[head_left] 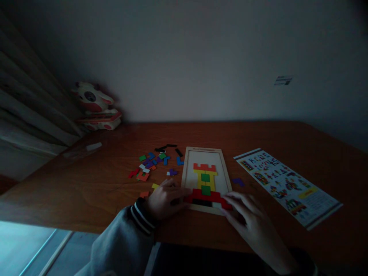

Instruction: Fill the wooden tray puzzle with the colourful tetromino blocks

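Observation:
A wooden puzzle board (pixel 184 168) with a pale inside lies flat before me. In it, flat pieces form a tower: an orange top (pixel 204 167), yellow pieces (pixel 211 182), two green squares (pixel 206 190), and a red row (pixel 207 195) across the base. Beneath the red row lies a black strip (pixel 202 202). My left hand (pixel 163 199) rests at the board's lower left, its thumb and finger closed at the red row's left end. My right hand (pixel 251 214) pinches the red row's right end at the lower right corner.
Loose coloured pieces (pixel 148 164) lie scattered left of the board, with black strips (pixel 171 145) behind. A purple piece (pixel 238 181) sits just right of it. Farther right is a printed pattern sheet (pixel 287 186). A cow-shaped toy (pixel 97 105) stands at the back left by the curtain.

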The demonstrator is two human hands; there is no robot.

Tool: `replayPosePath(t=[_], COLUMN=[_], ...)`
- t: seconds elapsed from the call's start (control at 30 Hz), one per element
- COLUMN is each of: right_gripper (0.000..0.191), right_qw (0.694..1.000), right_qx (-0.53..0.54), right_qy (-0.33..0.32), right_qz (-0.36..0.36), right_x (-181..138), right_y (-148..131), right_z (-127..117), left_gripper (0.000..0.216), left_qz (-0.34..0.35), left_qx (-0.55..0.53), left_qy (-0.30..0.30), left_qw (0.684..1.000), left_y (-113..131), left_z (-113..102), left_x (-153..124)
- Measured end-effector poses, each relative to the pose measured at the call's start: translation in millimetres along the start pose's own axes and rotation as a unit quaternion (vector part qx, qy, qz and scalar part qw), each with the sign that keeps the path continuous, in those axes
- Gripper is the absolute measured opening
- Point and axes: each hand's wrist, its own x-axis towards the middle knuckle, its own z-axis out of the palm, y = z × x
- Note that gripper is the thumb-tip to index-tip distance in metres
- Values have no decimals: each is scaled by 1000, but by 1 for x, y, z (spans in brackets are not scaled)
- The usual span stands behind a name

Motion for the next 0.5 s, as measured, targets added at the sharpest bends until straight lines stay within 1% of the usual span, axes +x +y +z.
replayPosePath(t=[0.2,0.33,0.5], right_gripper=[30,28,20], right_qw=[1000,1000,999], right_qx=[4,11,22], right_qy=[7,14,31], right_qz=[-1,-1,-20], right_x=[1,2,3], right_y=[-2,-5,-9], right_z=[-2,-4,-7], left_gripper=[24,19,14], left_qz=[25,40,53], left_qx=[-6,-9,-3], left_qy=[5,12,25], left_qw=[1000,999,998], left_y=[0,1,2], left_z=[0,-2,-1], left_x=[2,3,4])
